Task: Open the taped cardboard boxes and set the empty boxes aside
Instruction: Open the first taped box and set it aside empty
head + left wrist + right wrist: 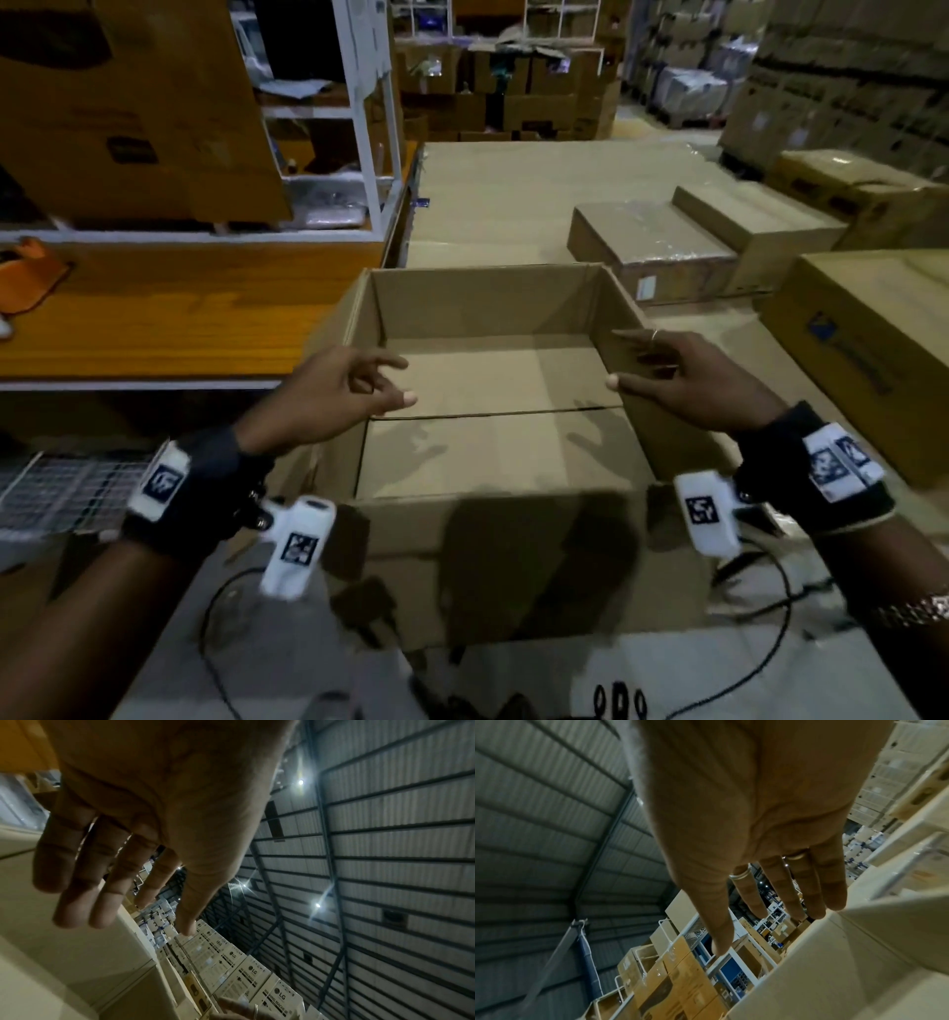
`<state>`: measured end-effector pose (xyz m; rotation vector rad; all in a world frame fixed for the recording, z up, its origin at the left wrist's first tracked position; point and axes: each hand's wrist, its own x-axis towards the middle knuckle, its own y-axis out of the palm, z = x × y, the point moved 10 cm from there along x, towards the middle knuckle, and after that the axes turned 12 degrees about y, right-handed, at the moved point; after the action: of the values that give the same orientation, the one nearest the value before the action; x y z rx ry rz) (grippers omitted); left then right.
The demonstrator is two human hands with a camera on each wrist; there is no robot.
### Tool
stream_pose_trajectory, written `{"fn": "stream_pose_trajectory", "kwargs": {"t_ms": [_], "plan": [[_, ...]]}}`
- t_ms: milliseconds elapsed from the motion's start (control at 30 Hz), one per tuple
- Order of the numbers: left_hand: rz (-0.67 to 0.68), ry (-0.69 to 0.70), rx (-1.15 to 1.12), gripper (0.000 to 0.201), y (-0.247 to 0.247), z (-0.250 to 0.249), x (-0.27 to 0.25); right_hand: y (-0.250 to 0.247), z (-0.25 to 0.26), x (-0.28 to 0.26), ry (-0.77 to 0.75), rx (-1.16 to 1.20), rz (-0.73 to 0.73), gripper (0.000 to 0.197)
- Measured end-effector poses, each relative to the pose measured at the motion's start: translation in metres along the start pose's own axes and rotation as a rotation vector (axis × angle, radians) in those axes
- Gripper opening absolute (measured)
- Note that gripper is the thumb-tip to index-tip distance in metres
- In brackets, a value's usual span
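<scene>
Open box dead centre, top flaps folded out, interior bare down to the bottom flaps and their centre seam. Looks emptied, so probably at the set-aside step (a judgement, not seen).

Left hand over the box's left wall, fingers loosely spread, gripping nothing. Palm-side view confirms: left hand slack, fingers extended, cardboard just beneath. Contact with the wall: cannot tell.

Right hand at the box's right wall, thumb inside, fingers toward the outside, straight, not closed on anything. Wrist view of the right hand shows fingertips right at the cardboard edge (touching or just off, unclear).

Hands bracketing opposite walls: reads as set-up for a two-sided lift or slide, since a box this wide won't move square from one side.

Right of the box: sealed boxes, one plastic-wrapped, likely the remaining queue. Left of the box: orange table with white rack. Near side of the box: loose cables on the floor, snag risk if dragged back.
</scene>
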<state>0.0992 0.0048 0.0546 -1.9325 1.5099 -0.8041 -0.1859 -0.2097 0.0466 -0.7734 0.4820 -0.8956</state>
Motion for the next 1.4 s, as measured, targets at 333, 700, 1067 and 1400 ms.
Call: {"fn": "stream_pose_trajectory", "kwargs": {"t_ms": [333, 700, 1067, 1400], "plan": [[-0.291, -0.165, -0.171, 0.027, 0.052, 0.011, -0.095, 0.048, -0.05, -0.088, -0.004, 0.17, -0.009, 0.056], [-0.523, -0.257, 0.078, 0.057, 0.077, 0.045, -0.166, 0.024, -0.105, -0.146, 0.039, 0.238, -0.353, 0.043], [-0.546, -0.332, 0.134, 0.026, 0.066, 0.053, -0.147, 0.044, -0.096, -0.142, -0.054, 0.016, -0.351, 0.056], [-0.253, 0.096, 0.08, 0.042, 0.146, -0.11, -0.023, -0.004, -0.111, -0.126, -0.042, 0.29, -0.455, 0.041]]}}
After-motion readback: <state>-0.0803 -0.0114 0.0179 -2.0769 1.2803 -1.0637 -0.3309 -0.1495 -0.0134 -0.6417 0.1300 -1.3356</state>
